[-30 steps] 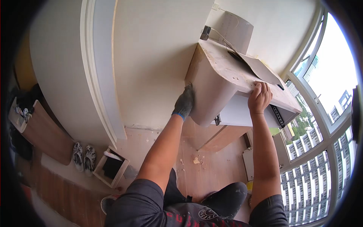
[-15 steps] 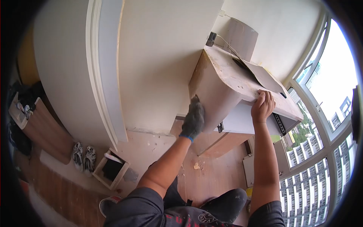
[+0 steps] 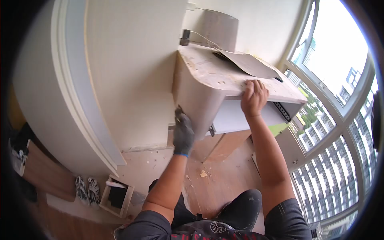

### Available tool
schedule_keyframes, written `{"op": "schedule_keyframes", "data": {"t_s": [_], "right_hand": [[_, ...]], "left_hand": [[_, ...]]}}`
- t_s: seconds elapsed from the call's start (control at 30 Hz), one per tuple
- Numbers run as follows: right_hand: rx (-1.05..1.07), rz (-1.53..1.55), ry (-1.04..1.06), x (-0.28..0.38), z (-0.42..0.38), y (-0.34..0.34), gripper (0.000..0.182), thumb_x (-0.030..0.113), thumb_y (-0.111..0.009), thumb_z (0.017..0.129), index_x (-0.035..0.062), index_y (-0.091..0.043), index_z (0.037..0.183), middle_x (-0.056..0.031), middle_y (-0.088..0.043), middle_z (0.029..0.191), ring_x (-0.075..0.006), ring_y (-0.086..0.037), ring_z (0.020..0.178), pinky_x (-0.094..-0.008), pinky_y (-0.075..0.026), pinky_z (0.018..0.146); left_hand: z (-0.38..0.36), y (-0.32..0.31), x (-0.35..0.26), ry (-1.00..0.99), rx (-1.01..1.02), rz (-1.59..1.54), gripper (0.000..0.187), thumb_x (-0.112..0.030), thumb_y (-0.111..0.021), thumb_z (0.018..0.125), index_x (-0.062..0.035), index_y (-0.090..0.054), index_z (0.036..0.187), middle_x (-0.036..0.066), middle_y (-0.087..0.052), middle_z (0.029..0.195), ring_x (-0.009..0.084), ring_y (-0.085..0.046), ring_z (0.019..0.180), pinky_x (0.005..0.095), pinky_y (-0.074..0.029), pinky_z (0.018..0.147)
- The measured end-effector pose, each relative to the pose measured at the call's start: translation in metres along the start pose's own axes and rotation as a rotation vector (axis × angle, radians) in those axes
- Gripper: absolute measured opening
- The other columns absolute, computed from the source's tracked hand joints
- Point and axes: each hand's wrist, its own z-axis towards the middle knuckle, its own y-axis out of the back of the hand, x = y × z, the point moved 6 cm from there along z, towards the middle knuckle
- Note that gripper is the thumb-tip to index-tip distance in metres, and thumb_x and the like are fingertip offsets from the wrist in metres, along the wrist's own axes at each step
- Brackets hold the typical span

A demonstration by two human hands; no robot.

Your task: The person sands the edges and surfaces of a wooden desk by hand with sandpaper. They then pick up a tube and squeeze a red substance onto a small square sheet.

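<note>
A worn cabinet (image 3: 204, 80) with a rounded corner panel stands against the wall, an open drawer space under its top. My left hand (image 3: 183, 131), in a dark grey glove with a blue cuff, is closed against the curved side panel; what it holds, if anything, is too small to name. My bare right hand (image 3: 254, 97) grips the front edge of the cabinet top, fingers bent over it. Behind that hand, a thin curved sheet (image 3: 252, 66) lies on the top. A black drawer rail (image 3: 282, 111) shows inside the opening.
A small wooden box (image 3: 117, 197) and a pair of patterned shoes (image 3: 87, 191) are on the floor at the left. Debris (image 3: 204, 174) lies on the floor below the cabinet. Tall windows (image 3: 340, 52) line the right side. A black object (image 3: 185, 37) with a cable is by the wall.
The view has turned, so the cabinet and both hands appear further left. My left hand is still at the side panel and my right hand still on the top's edge.
</note>
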Motion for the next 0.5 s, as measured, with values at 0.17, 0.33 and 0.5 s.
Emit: {"op": "schedule_keyframes", "data": {"t_s": [0.17, 0.33, 0.5], "right_hand": [[0.044, 0.011, -0.008, 0.0, -0.004, 0.002, 0.025, 0.025, -0.048, 0.092, 0.0089, -0.064, 0.08, -0.0098, -0.063, 0.085, -0.0314, -0.06, 0.087, -0.0423, -0.039, 0.082], [-0.023, 0.049, 0.008, -0.001, 0.0, 0.0, 0.025, 0.024, -0.049, 0.092, 0.0088, -0.063, 0.078, -0.009, -0.061, 0.082, -0.0301, -0.059, 0.084, -0.0415, -0.038, 0.08], [0.01, 0.046, 0.019, 0.004, 0.0, 0.002, 0.027, 0.025, -0.048, 0.094, 0.0085, -0.063, 0.079, -0.0092, -0.061, 0.082, -0.0307, -0.059, 0.085, -0.042, -0.038, 0.08]], "left_hand": [[0.042, -0.008, -0.065, 0.696, 0.073, -0.047, 0.069, -0.051, -0.023, 0.108, 0.0024, -0.044, 0.147, 0.021, -0.06, 0.135, 0.0287, -0.06, 0.121, 0.0344, -0.044, 0.105], [0.014, -0.007, -0.05, 0.227, 0.049, 0.008, 0.065, -0.045, -0.024, 0.109, 0.0038, -0.039, 0.149, 0.02, -0.054, 0.143, 0.0269, -0.049, 0.133, 0.0336, -0.036, 0.112], [0.035, -0.001, -0.054, 0.681, 0.098, -0.021, 0.063, -0.041, -0.025, 0.11, 0.0063, -0.038, 0.149, 0.019, -0.051, 0.148, 0.0268, -0.043, 0.141, 0.0334, -0.031, 0.117]]}}
